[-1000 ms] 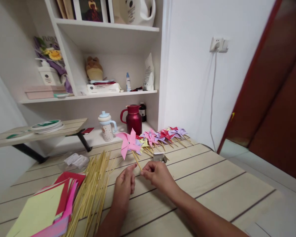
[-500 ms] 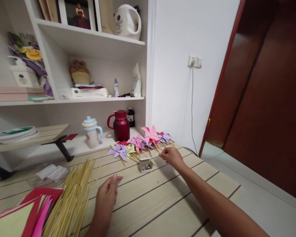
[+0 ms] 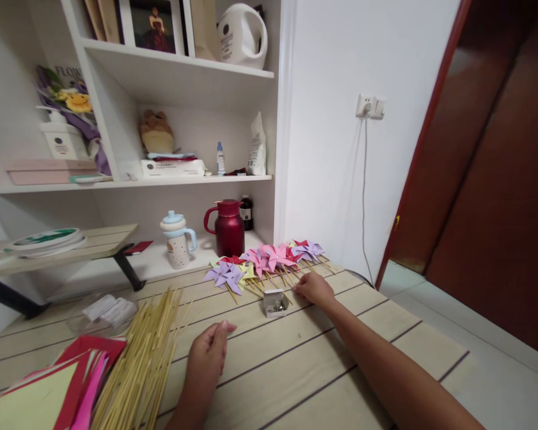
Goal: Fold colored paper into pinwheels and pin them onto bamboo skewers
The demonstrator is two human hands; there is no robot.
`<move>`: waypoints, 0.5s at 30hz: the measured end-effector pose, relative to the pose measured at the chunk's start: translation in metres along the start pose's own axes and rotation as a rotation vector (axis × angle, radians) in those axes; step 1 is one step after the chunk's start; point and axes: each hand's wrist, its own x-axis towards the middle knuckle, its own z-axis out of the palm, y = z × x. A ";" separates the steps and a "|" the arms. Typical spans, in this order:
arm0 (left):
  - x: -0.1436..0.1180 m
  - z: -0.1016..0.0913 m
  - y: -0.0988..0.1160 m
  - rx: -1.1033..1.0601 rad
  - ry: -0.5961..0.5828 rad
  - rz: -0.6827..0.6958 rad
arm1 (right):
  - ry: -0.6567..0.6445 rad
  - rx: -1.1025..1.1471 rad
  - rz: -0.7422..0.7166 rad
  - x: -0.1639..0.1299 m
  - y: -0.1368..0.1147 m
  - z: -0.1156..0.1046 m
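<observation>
Two hands [image 3: 210,353] [image 3: 314,289], one pin box [image 3: 274,303], many pinwheels [image 3: 269,260].

Bright, even indoor light with soft faint shadows; sharp at centre, with wide-angle bending and stretching towards the edges.

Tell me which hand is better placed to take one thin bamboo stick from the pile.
Probably the left hand: it rests on the wooden table beside the bamboo stick pile, while the right hand is farther away, near the paper pinwheels.
</observation>
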 end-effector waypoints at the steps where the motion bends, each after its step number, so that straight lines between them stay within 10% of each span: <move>1: 0.000 0.000 0.000 -0.004 -0.007 -0.004 | -0.033 -0.011 0.009 0.002 -0.001 0.000; 8: -0.001 0.003 0.001 -0.007 -0.024 -0.022 | -0.195 -0.019 0.038 0.008 -0.002 -0.004; 15: 0.000 0.004 -0.004 0.002 -0.017 -0.007 | -0.075 0.062 0.018 0.003 0.000 -0.004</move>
